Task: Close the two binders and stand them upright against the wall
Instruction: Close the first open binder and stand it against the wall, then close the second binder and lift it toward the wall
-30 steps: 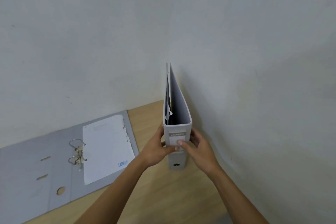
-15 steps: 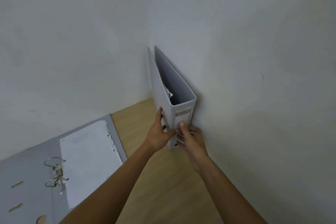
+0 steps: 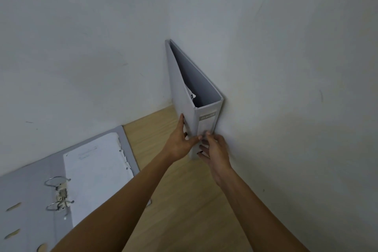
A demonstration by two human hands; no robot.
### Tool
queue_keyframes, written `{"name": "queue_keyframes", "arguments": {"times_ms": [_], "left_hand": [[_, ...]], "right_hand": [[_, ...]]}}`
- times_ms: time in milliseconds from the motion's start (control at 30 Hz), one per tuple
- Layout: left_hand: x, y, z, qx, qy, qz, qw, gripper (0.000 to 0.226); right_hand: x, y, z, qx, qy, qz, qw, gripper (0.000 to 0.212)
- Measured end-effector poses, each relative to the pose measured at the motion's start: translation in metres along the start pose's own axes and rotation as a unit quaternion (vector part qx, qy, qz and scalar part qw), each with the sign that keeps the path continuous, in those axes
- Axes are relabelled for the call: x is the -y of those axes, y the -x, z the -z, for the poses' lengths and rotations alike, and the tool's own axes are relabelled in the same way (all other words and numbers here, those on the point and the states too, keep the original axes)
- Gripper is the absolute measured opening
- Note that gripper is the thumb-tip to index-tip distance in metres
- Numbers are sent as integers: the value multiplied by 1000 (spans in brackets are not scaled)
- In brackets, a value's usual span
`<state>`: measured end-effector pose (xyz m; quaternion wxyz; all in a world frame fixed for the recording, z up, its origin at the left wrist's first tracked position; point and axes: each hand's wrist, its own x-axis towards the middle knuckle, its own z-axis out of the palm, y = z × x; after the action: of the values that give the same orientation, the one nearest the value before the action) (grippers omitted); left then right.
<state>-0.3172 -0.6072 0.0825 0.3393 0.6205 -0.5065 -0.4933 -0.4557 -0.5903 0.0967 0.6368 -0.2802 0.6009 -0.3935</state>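
Since a second ago, has carried the closed binder (image 3: 207, 127) rightward and set its far cover flat against the right wall (image 3: 296, 88), where before it stood clear of the wall; has also swung the view left, bringing more of the second binder in.

Nearest, at lower left: the open binder (image 3: 128, 145), lying flat on the tabletop (image 3: 184, 210), covers spread. Shows its ring mechanism (image 3: 60, 194) with the arches apparently parted, though blurred at this edge of the view. Carries a sheet of punched paper (image 3: 96, 170) on the right-hand cover, off the rings. Untouched by either hand, and well apart from the other binder.

Further in, at the foot of the standing binder: the left grip (image 3: 180, 145), clasping it with thumb on the spine and fingers laid along the left cover. Just beside it, the right grip (image 3: 214, 153), fingers spread and only touching the lower spine, not closed round anything.

Beyond the hands: the closed binder itself, upright on its bottom edge, spine toward the camera, tucked into the corner where the right wall meets the back wall (image 3: 81, 47). Gapes a little at the top, with a paper corner visible inside.

By judgement, roughly half done: one binder shut and stood, needing only release. Left to do: close the rings and covers of the flat one, lift it, stand it alongside.
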Motion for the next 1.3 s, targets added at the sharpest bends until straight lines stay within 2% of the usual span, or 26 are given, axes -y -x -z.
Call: {"name": "queue_keyframes", "arguments": {"times_ms": [133,300,500,700,867,1133,1300], "left_hand": [[-8,12,1,-35,22,25,999,120],[-14,42,3,-61,39,49,996,74],[-7,102,9,-51,71,96,992,43],[19,186,23,-62,99,143,983,40],[54,247,46,-133,130,166,968,39],[99,326,91,-214,172,184,944,37],[135,371,134,-248,191,193,930,35]], "right_hand": [[6,7,7,16,37,-8,999,37],[12,20,23,51,74,-22,996,31],[6,44,29,106,101,-31,989,20],[-27,79,6,180,151,-49,971,12],[-59,108,-26,244,207,-74,945,32],[-102,147,-92,326,243,-88,909,34],[-126,164,-136,344,264,-92,896,34]]}}
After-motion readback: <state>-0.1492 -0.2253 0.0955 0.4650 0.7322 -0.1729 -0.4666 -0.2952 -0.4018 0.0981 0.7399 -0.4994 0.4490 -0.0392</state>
